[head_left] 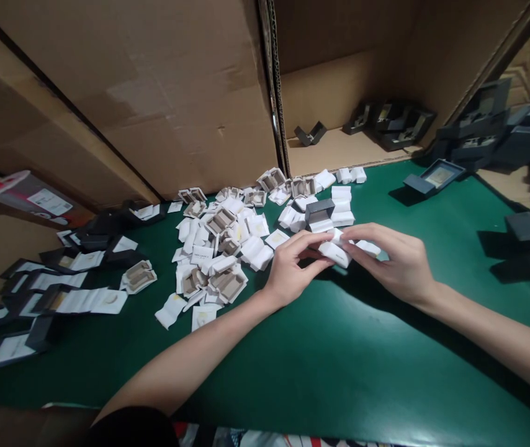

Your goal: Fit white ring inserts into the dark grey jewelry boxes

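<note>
My left hand [293,267] and my right hand [393,261] meet over the green table [339,360], both pinching a small white box insert [334,253] between their fingertips. Right behind them stands a small dark grey box [319,212] among white inserts. A loose heap of white and beige inserts [221,248] lies to the left of my left hand.
Dark flat boxes with white cards [60,285] lie at the far left. Large cardboard boxes [153,93] stand behind, one open with dark boxes [386,121] inside. More dark grey boxes [493,133] are stacked at the right, one open box [430,178] on the table.
</note>
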The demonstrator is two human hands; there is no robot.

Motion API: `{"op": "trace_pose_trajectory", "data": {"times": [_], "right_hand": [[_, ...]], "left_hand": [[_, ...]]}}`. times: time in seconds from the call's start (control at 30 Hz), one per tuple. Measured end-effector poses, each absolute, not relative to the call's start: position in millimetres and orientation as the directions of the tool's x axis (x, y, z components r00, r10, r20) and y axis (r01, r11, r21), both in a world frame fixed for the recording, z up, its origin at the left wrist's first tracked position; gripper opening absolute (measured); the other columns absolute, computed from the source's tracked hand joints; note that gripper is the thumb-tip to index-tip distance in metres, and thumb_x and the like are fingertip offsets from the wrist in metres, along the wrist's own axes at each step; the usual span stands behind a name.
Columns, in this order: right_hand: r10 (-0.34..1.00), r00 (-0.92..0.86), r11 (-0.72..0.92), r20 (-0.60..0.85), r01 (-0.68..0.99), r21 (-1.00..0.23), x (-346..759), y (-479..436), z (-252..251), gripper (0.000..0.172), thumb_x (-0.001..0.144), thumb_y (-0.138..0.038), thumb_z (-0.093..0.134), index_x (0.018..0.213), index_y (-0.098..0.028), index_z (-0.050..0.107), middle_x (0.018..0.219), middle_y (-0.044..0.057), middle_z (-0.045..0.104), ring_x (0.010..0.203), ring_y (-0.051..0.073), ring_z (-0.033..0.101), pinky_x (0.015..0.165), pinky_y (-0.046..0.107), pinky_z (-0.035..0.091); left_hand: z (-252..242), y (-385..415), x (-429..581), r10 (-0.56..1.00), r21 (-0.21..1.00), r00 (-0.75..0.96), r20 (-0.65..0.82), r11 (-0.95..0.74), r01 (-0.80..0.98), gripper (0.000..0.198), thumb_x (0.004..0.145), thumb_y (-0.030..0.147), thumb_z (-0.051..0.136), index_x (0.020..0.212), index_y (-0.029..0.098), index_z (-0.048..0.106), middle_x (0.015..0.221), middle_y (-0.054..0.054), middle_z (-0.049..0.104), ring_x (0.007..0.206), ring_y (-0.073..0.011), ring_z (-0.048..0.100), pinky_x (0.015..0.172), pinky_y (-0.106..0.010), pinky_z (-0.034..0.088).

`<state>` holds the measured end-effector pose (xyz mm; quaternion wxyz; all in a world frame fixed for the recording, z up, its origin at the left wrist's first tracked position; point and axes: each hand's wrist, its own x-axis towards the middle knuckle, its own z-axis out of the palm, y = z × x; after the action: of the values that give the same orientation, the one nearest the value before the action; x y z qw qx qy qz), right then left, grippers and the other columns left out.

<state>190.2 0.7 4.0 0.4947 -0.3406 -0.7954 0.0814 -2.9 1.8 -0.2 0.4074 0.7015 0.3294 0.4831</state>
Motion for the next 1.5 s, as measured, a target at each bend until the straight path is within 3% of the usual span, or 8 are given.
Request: {"op": "trace_pose_trajectory", "data": {"times": [0.27,0.47,0.63,0.77,0.93,1.27,1.37,1.5], "right_hand": [[0.591,-0.364,0.785,0.72,0.465,-0.409,188,-1,4,0.039,0.077,-0.017,0.069,0.114,-0.019,0.058,0.109,0.012,0.067,0.1,0.021,0.065,0.086,0.033,0.053],[0.611,-0.324,0.76,0.722,0.495,-0.422,187,-2,5,0.032,0.078,-0.012,0.066,0.109,-0.019,0.06,0.106,0.011,0.068,0.098,0.021,0.065,0.085,0.033,0.053],[0.632,-0.271,0.725,0.726,0.538,-0.43,191,0,7,0.03,0.078,-0.014,0.066,0.106,-0.02,0.06,0.099,0.009,0.07,0.089,0.021,0.067,0.078,0.033,0.054],[0.62,-0.308,0.751,0.722,0.498,-0.433,188,-2,10,0.033,0.078,-0.015,0.065,0.11,-0.024,0.058,0.104,0.008,0.07,0.094,0.023,0.067,0.08,0.038,0.053],[0.588,-0.414,0.801,0.695,0.415,-0.431,180,-8,11,0.034,0.078,-0.02,0.067,0.111,-0.024,0.057,0.11,0.009,0.069,0.106,0.026,0.063,0.086,0.042,0.052],[0.592,-0.393,0.798,0.704,0.413,-0.44,170,-15,10,0.023,0.079,-0.02,0.067,0.1,-0.025,0.062,0.122,0.009,0.064,0.122,0.028,0.053,0.096,0.049,0.048],[0.663,-0.351,0.745,0.661,0.393,-0.539,172,-14,14,0.017,0.081,-0.022,0.065,0.097,-0.025,0.065,0.121,0.009,0.063,0.118,0.026,0.054,0.097,0.048,0.046],[0.857,-0.277,0.496,0.435,0.211,-0.842,182,-6,12,0.011,0.086,-0.03,0.06,0.091,-0.025,0.068,0.125,0.007,0.059,0.12,0.024,0.053,0.101,0.043,0.044]], "left_hand": [[-4,3,-2,0.908,0.921,0.218,0.359,-0.382,0.074,0.026,0.081,0.019,0.068,0.106,0.021,0.063,0.101,-0.004,0.065,0.092,-0.0146,0.064,0.082,-0.026,0.056],[-5,3,-1,0.917,0.93,0.2,0.346,-0.363,0.055,0.01,0.081,0.022,0.068,0.087,0.017,0.062,0.089,-0.003,0.066,0.083,-0.0125,0.065,0.081,-0.026,0.056],[5,3,-1,0.893,0.928,0.258,0.368,-0.372,-0.036,0.016,0.089,0.029,0.06,0.099,0.019,0.063,0.11,-0.007,0.063,0.103,-0.017,0.061,0.086,-0.027,0.053],[12,-2,6,0.954,0.96,0.266,0.14,-0.065,-0.271,0.034,0.092,0.048,0.051,0.111,0.02,0.057,0.115,-0.008,0.062,0.106,-0.0197,0.061,0.086,-0.03,0.053],[21,-14,18,0.874,0.816,0.457,-0.166,0.382,-0.434,0.062,0.087,0.068,0.039,0.12,0.018,0.052,0.101,-0.011,0.067,0.093,-0.0239,0.067,0.077,-0.034,0.055],[25,-17,22,0.896,0.752,0.366,-0.254,0.42,-0.508,0.056,0.091,0.066,0.032,0.115,0.02,0.053,0.092,-0.006,0.066,0.085,-0.0208,0.066,0.07,-0.032,0.055],[30,-18,22,0.901,0.773,0.393,-0.183,0.379,-0.51,0.056,0.092,0.066,0.03,0.113,0.02,0.054,0.099,-0.008,0.065,0.093,-0.0212,0.064,0.073,-0.031,0.055],[33,-13,17,0.915,0.897,0.394,-0.083,0.241,-0.37,0.046,0.09,0.059,0.046,0.115,0.022,0.057,0.112,-0.008,0.062,0.107,-0.0229,0.058,0.08,-0.031,0.054]]}}
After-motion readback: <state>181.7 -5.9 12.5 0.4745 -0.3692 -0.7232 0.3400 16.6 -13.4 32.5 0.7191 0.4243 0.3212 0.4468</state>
